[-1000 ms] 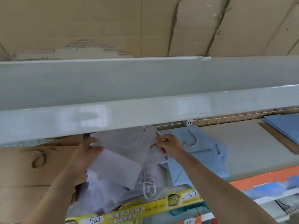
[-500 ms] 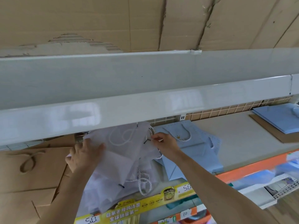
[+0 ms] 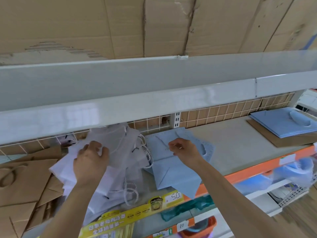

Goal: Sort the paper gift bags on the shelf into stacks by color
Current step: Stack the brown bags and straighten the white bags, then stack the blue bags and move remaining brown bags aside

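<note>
My left hand (image 3: pixel 91 162) grips the loose pile of white paper gift bags (image 3: pixel 118 152) at its upper left part, fingers curled over the top sheets. My right hand (image 3: pixel 182 149) hovers over the pale blue paper gift bag (image 3: pixel 173 172) that lies flat just beside the white pile, fingers pinching toward its thin cord handle; whether I already hold the cord I cannot tell. Brown kraft paper bags (image 3: pixel 22 182) lie to the left on the same grey shelf (image 3: pixel 228 145), and a tidy blue stack (image 3: pixel 281 122) sits well apart at the right end.

I judge the step to be separating blue from white. To do it well, I should keep the white pile pinned so its twisted rope handles (image 3: pixel 130 191) do not snag and drag along, lift the blue bag by its top edge rather than the cord alone, and carry it flat to the blue stack, edges squared.
</note>
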A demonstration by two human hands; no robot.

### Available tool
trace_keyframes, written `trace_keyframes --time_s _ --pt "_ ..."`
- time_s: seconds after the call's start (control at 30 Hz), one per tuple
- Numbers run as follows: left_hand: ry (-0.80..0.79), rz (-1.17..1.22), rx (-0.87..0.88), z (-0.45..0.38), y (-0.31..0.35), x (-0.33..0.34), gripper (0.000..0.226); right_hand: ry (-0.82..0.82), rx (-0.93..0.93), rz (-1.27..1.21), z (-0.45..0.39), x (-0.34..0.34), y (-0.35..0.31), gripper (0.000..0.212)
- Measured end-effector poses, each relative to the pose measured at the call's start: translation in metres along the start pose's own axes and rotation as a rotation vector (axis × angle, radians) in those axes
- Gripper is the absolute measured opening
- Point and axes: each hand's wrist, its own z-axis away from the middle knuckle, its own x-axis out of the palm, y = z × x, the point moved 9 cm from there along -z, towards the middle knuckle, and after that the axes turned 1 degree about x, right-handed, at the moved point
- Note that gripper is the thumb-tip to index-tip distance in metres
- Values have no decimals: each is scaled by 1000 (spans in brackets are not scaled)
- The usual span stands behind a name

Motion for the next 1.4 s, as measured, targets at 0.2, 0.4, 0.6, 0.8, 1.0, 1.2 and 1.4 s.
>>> trace_keyframes --time_s 0.2,0.4,0.6,0.8,1.0,1.2,1.4 --pt "-315 8 26 35 72 45 17 -28 -15 79 14 -70 22 8" --pt "-415 68 5 90 141 85 16 -89 27 173 33 -149 67 15" --pt "-417 264 -72 153 202 135 18 -123 89 215 57 -230 133 21" --pt "-472 241 -6 194 264 180 18 -49 155 243 74 -313 192 17" --pt "-548 225 48 206 326 232 18 52 214 234 74 -383 232 18" --pt "-602 187 97 203 386 294 17 92 270 243 64 -438 270 21" --pt "-668 151 155 193 445 358 17 126 341 246 33 -501 299 21"
